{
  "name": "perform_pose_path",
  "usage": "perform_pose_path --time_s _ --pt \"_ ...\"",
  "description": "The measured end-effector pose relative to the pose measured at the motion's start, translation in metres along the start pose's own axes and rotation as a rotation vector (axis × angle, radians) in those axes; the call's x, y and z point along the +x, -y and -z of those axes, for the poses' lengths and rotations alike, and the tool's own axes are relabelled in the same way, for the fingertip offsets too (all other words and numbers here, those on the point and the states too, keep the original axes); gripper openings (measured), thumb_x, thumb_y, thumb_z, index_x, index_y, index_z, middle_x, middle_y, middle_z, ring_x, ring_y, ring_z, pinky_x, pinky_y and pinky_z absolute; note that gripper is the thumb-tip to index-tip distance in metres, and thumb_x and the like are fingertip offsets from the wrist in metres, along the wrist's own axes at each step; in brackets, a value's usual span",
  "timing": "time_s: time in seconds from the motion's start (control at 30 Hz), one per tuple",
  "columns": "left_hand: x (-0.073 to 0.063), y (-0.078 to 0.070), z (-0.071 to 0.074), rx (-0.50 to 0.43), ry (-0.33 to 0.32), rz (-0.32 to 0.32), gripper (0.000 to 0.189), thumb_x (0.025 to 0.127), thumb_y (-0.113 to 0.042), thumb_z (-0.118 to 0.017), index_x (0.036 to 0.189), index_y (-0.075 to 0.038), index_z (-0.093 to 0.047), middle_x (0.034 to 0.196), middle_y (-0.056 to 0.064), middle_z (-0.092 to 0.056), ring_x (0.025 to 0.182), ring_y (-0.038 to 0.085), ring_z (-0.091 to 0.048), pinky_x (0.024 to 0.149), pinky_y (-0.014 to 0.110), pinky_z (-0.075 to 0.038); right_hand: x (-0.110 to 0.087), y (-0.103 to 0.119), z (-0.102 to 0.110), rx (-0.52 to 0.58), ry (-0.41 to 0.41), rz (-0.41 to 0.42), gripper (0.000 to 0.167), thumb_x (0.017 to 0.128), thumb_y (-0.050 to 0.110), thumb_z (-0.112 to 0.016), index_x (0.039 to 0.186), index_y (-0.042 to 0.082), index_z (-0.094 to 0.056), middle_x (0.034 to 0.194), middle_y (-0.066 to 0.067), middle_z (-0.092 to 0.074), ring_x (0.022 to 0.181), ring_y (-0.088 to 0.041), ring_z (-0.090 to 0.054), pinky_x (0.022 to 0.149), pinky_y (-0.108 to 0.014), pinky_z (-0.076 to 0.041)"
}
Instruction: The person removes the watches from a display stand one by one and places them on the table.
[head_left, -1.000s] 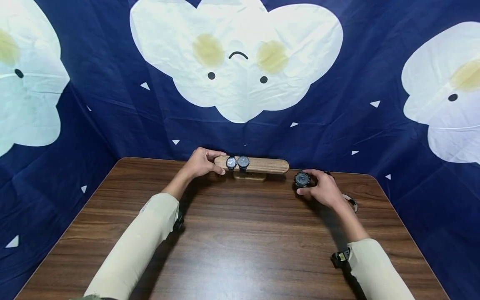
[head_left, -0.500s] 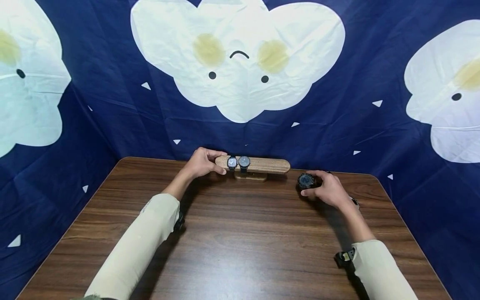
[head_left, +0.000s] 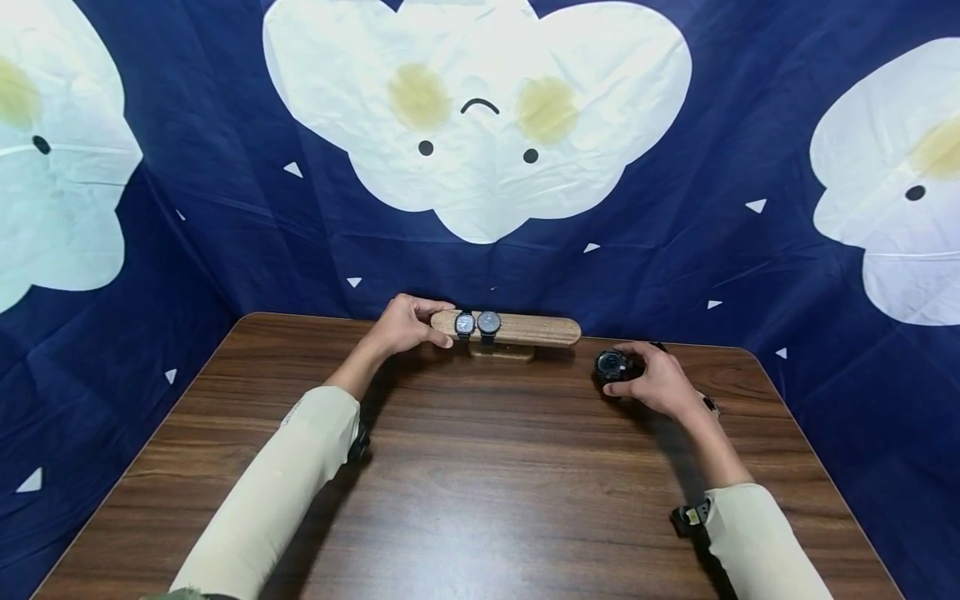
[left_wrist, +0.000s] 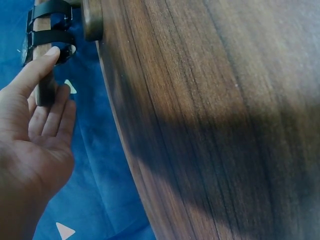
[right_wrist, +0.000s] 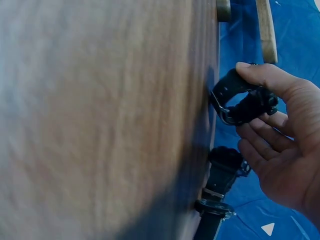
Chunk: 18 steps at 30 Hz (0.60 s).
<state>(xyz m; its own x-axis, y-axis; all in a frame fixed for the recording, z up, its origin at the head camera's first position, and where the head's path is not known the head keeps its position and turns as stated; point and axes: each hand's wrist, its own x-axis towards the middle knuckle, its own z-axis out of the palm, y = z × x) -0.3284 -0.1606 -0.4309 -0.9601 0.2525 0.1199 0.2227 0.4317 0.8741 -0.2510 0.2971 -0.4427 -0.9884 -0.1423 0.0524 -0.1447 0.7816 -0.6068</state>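
A wooden watch stand [head_left: 536, 330] with a long rounded bar is at the back of the table. My left hand [head_left: 403, 325] grips the bar's left end, thumb on the near side, fingers on the far side. Two dark-strapped watches sit side by side on the bar near that hand: a square-faced watch [head_left: 464, 324] and a round-faced watch [head_left: 489, 322]. Right of the stand, my right hand [head_left: 660, 382] pinches a chunky black wristwatch [right_wrist: 240, 102], its strap closed in a loop. In the right wrist view, thumb and fingers hold its case; its underside looks close to the tabletop.
Another black watch [right_wrist: 225, 167] lies beyond my right hand, with a further watch [right_wrist: 214, 207] beside it. Near my right wrist, part of a watch [head_left: 709, 405] shows on the wooden table [head_left: 480, 467]. A blue cloth [head_left: 525, 267] hangs behind the table's back edge.
My right hand has moved slightly to the right and nearer with the black wristwatch, covering more of the watch by the wrist. My left hand keeps its grip on the stand.
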Motion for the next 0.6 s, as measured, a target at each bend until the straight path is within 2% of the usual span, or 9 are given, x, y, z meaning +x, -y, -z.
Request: perform_pose_path --time_s 0.4,0.6 --pt "0.0003 -0.0006 0.0005 0.01 0.006 -0.005 0.067 0.069 -0.001 -0.101 0.133 -0.005 -0.081 0.112 0.013 -0.084 0.083 0.007 -0.071 0.076 0.018 -0.053 -0.0011 -0.0046 -0.0081 0.086 -0.022 0.034 0.079 0.085 0.029 -0.098 0.152 0.003 -0.064 0.152 -0.026 -0.063 0.137 -0.048 -0.061 0.113 -0.064 -0.049" --pt "0.0008 0.0003 0.0 0.009 0.003 0.0 0.067 0.069 -0.001 -0.101 0.133 -0.006 -0.081 0.111 0.013 -0.084 0.082 0.006 -0.071 0.075 0.018 -0.053 -0.0001 -0.0048 -0.0098 0.091 -0.034 0.039 0.079 0.083 0.033 -0.1 0.149 0.004 -0.067 0.147 -0.025 -0.066 0.132 -0.046 -0.064 0.111 -0.063 -0.05"
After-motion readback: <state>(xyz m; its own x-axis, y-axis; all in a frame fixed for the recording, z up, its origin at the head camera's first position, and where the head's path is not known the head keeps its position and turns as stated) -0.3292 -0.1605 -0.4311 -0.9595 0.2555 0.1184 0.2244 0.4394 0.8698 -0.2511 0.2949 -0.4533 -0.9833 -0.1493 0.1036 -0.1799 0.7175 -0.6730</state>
